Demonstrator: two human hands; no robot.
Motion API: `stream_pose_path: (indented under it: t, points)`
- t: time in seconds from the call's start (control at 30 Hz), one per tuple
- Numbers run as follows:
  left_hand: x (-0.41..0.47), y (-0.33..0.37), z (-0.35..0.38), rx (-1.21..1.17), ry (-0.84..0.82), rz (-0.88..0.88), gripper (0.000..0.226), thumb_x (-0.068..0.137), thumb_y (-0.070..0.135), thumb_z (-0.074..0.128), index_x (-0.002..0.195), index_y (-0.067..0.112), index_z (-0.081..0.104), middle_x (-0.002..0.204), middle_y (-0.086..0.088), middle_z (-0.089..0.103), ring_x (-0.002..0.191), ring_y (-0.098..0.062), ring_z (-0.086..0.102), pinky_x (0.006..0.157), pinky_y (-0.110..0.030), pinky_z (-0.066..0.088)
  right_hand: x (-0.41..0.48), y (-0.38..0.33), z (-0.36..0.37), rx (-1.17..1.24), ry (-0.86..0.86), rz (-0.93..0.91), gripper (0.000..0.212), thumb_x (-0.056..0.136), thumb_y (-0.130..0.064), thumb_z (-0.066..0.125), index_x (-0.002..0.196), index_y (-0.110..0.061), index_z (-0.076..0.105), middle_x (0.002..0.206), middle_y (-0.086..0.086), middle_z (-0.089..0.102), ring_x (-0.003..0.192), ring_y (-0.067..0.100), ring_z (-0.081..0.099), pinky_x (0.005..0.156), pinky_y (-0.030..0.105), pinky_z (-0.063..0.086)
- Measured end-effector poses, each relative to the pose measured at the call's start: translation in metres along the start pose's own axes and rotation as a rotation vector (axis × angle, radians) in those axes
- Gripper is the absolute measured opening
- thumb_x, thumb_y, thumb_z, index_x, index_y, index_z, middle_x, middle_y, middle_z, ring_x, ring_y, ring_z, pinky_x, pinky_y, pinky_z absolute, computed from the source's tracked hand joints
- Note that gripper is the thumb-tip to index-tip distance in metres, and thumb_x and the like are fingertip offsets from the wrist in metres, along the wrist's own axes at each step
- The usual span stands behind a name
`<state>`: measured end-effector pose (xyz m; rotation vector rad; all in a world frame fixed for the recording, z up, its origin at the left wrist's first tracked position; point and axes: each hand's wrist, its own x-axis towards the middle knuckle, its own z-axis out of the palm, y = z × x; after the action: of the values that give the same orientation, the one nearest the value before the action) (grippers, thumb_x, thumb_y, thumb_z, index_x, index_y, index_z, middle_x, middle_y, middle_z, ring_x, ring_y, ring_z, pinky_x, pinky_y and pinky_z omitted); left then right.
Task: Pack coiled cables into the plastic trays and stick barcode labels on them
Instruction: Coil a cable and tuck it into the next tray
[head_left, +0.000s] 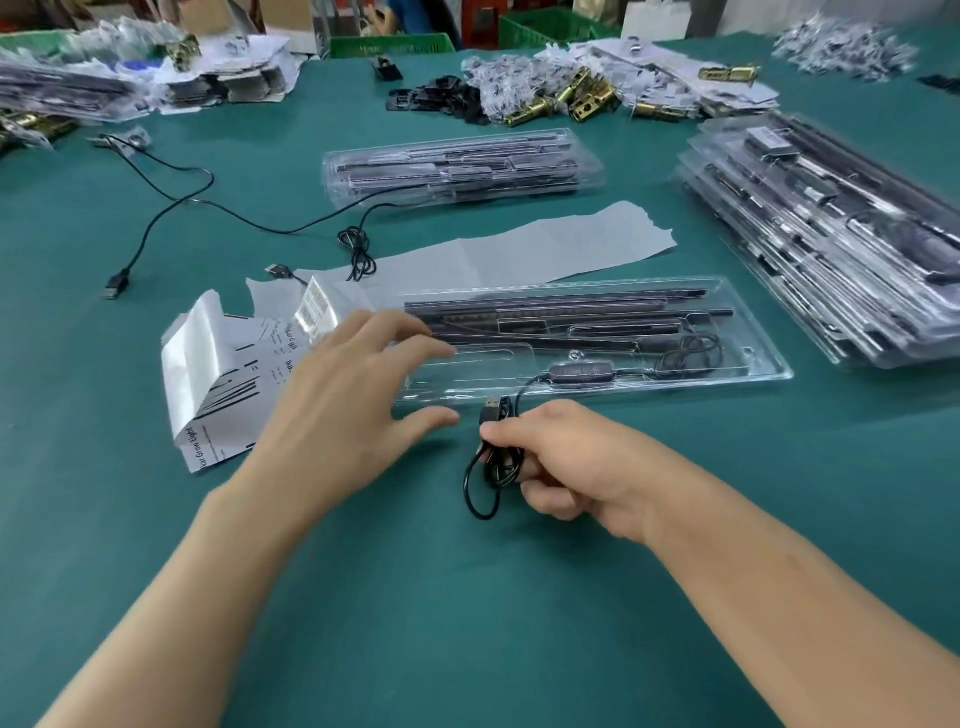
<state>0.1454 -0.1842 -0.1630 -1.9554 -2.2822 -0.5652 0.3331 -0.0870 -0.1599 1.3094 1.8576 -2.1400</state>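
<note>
Right hand (550, 467) is clamped on the coiled black USB cable (491, 467), just in front of the long clear plastic tray (753, 371). And the other?

Left hand (353, 379) is spread open at the tray's left end, holding nothing. My worry is that the loops hang loose below the fingers, so the coil could spring apart before it seats.

The white barcode label sheet (317, 312)?

Curled up beside the tray; a forearm could drag it.

Surroundings?

Green table mat (415, 597), a stack of filled clear trays (810, 234) at right, a loose black cable (171, 208) far left, green crates (389, 44) behind.
</note>
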Motion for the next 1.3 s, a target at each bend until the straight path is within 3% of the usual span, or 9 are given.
stream_pose_path:
  t: [0.1,0.27,0.4,0.57,0.67,0.83,0.93,1.1,1.3]
  points:
    - [0.015,-0.015,-0.007,-0.043,-0.206,0.01,0.053,0.086,0.057,0.071,0.136,0.039,0.063,0.144,0.015,0.056,0.133,-0.012,0.049,0.108,-0.034,0.04,-0.002,-0.001,-0.002,0.005,-0.018,0.009,0.021,0.104,-0.027,0.055,0.088,-0.014,0.056,0.054,-0.004,0.039,0.033,0.01,0.028,0.04,0.017,0.013]
    - [0.021,-0.015,-0.009,-0.093,-0.128,0.101,0.033,0.089,0.064,0.062,0.106,0.041,0.079,0.112,0.02,0.074,0.104,-0.007,0.069,0.085,-0.033,0.056,-0.007,-0.001,-0.004,-0.023,-0.026,-0.004,0.031,0.106,-0.028,0.052,0.078,-0.015,0.058,0.052,-0.006,0.04,0.033,0.012,0.035,0.035,0.016,0.019]
    - [0.005,0.0,0.003,-0.075,0.002,0.131,0.03,0.09,0.055,0.056,0.09,0.036,0.079,0.092,0.016,0.078,0.082,-0.013,0.076,0.063,-0.036,0.058,-0.014,0.004,-0.008,0.007,-0.048,-0.005,0.034,0.106,-0.028,0.051,0.074,-0.018,0.057,0.055,-0.005,0.039,0.035,0.011,0.034,0.035,0.017,0.018]
    - [0.001,0.003,0.008,-0.056,0.053,0.132,0.034,0.093,0.056,0.05,0.085,0.034,0.075,0.082,0.01,0.077,0.063,-0.016,0.071,0.054,-0.035,0.053,-0.016,0.01,-0.005,0.184,-0.079,0.021,0.042,0.105,-0.029,0.054,0.066,-0.021,0.065,0.064,-0.001,0.042,0.038,0.01,0.034,0.036,0.019,0.017]
    - [0.001,0.002,0.007,-0.04,0.066,0.121,0.03,0.094,0.054,0.053,0.086,0.034,0.073,0.077,0.009,0.076,0.048,-0.015,0.056,0.052,-0.033,0.051,-0.019,0.01,-0.005,0.286,-0.108,0.025,0.028,0.105,-0.028,0.055,0.081,-0.015,0.062,0.067,-0.001,0.042,0.039,0.009,0.035,0.037,0.019,0.019]
    - [0.001,0.002,0.007,-0.021,0.09,0.116,0.024,0.094,0.051,0.058,0.086,0.034,0.074,0.056,0.007,0.063,0.049,-0.022,0.056,0.05,-0.027,0.037,-0.019,0.011,-0.005,0.235,-0.124,0.042,0.019,0.106,-0.028,0.053,0.094,-0.014,0.055,0.069,-0.002,0.048,0.04,0.008,0.036,0.035,0.017,0.019]
    - [0.001,0.002,0.007,-0.033,0.109,0.117,0.021,0.096,0.049,0.062,0.086,0.034,0.072,0.044,0.009,0.043,0.045,-0.019,0.043,0.051,-0.026,0.034,-0.015,0.01,-0.002,0.217,-0.136,0.042,0.016,0.106,-0.028,0.054,0.101,-0.014,0.047,0.068,-0.002,0.049,0.041,0.008,0.038,0.036,0.017,0.017]
    - [0.002,0.003,0.007,-0.031,0.138,0.129,0.016,0.093,0.044,0.07,0.085,0.03,0.069,0.042,0.017,0.018,0.043,-0.016,0.032,0.051,-0.025,0.025,-0.013,0.013,-0.005,0.386,-0.251,0.024,0.021,0.101,-0.029,0.056,0.116,-0.017,0.048,0.073,-0.005,0.054,0.044,0.006,0.039,0.036,0.015,0.02]
    - [0.003,0.003,0.008,-0.077,0.125,0.106,0.017,0.091,0.043,0.072,0.083,0.028,0.069,0.041,0.017,0.013,0.044,0.009,0.021,0.051,-0.016,0.023,-0.008,0.013,0.0,0.326,-0.241,0.024,0.017,0.104,-0.028,0.053,0.113,-0.015,0.047,0.072,-0.003,0.051,0.044,0.006,0.039,0.035,0.014,0.019]
